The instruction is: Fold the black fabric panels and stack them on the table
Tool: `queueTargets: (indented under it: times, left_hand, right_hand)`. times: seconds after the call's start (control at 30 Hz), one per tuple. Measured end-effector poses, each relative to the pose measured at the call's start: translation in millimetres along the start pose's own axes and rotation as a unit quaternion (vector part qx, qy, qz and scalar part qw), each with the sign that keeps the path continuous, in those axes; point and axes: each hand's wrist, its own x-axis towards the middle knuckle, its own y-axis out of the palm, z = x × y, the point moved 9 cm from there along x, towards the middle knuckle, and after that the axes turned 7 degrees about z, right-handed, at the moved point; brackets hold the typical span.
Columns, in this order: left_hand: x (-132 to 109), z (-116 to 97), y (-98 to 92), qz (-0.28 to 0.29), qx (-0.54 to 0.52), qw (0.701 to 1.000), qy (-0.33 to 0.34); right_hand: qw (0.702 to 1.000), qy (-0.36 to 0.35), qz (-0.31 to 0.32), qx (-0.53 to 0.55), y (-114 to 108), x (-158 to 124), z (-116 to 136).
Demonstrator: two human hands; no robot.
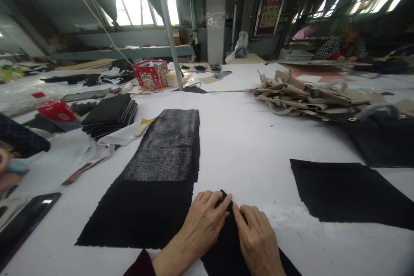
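A black fabric piece (226, 248) lies under both hands at the bottom middle, its narrow top end folded or bunched. My left hand (207, 220) is closed on the left side of that end, thumb and index finger pressed together. On the other edge, my right hand (257, 233) pinches the fabric with thumb and fingers close together. The two hands almost meet at the top tip. Left of them, a stack of black fabric pieces (139, 213) stretches away, its far part grey and speckled. Another flat black fabric piece (349, 192) rests to the right.
The white table (236, 142) holds a pile of beige pieces with straps (300, 95), a stack of folded black cloth (108, 112), a red patterned box (150, 75) and a phone-like dark device (29, 220). A metal pole (171, 39) rises behind. Another person (343, 47) sits far right.
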Motion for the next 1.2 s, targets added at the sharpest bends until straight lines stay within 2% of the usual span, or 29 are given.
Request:
queueTargets:
  times: [0.57,0.8,1.2]
  left_hand:
    - [-1.6,2.7,1.0,-0.007,0.003,1.000,-0.010]
    - [-0.4,1.9,-1.6,-0.013,0.002,1.000,-0.014]
    - [-2.3,5.6,0.3,-0.024,-0.002,0.999,-0.026]
  right_hand:
    - [1.000,-0.013,-0.014,-0.005,-2.0,1.5,2.3]
    - [1.000,-0.025,0.000,-0.003,4.4,-2.6,-0.2]
    - [1.000,-0.017,0.000,-0.008,2.7,-0.1,2.5]
